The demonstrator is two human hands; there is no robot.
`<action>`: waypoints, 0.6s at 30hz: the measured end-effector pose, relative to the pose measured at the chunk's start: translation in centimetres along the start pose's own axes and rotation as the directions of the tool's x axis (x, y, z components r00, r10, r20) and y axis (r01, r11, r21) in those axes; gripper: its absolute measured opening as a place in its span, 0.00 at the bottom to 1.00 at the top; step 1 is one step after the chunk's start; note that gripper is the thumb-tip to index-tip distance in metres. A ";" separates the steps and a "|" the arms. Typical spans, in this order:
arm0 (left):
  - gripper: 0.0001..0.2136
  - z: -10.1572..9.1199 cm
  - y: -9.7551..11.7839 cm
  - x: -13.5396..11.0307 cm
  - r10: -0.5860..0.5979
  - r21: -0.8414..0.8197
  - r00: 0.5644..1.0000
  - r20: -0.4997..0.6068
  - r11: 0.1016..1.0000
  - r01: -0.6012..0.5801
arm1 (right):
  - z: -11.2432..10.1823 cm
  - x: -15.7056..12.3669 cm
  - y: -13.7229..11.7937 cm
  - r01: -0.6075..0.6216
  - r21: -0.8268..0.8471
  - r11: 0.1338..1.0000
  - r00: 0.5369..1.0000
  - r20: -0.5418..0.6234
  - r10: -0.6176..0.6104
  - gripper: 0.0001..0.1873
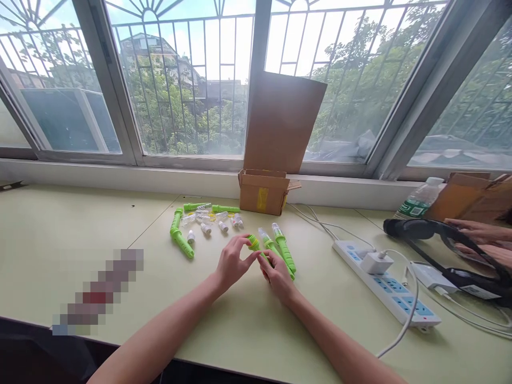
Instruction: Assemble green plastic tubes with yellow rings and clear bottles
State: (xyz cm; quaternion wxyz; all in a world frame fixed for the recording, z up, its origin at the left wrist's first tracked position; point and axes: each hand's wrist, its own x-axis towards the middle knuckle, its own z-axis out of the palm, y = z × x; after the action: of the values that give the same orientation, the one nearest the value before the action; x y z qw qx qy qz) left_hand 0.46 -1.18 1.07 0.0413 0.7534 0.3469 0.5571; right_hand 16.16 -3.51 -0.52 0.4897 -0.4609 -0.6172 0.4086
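Observation:
Between my two hands is a green plastic tube [253,242] with a yellow ring around its upper end. My left hand [234,260] is closed, thumb and fingers at the ringed end. Lower down, my right hand [278,274] grips the same tube, covering much of it. Just beyond the right hand lie two green tubes with clear tips, one of them a clear-tipped green tube [285,248]. To the left are more green tubes [182,240], several small white-based clear pieces [206,229], clear plastic parts [190,219] and yellow rings.
An open cardboard box [260,194] stands by the window sill. On the right are a white power strip [386,285] with cables, a black headset [424,229], a plastic bottle [420,198] and another person's hands [480,240]. A pixelated patch covers part of the table's left.

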 end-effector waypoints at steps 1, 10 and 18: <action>0.09 0.0 0.0 0.0 0.000 -0.003 1.000 0.002 1.000 0.000 | 0.0 0.0 -0.1 -0.023 0.042 0.999 0.999 0.024 0.022 0.18; 0.08 0.0 0.0 0.2 0.013 -0.053 0.999 0.029 0.999 -0.012 | -0.3 -0.3 -1.1 -0.086 0.166 0.982 0.992 0.105 0.069 0.18; 0.04 0.3 -0.5 -0.1 0.014 -0.168 1.000 0.013 0.986 -0.012 | -0.4 -0.3 -1.0 -0.092 0.145 0.985 0.988 0.134 0.073 0.19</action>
State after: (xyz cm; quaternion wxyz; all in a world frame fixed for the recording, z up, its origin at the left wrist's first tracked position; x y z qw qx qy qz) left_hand 0.43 -0.75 0.60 0.1033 0.7535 0.2935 0.5791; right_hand 16.35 -4.00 0.48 0.4652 -0.4206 -0.5950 0.5027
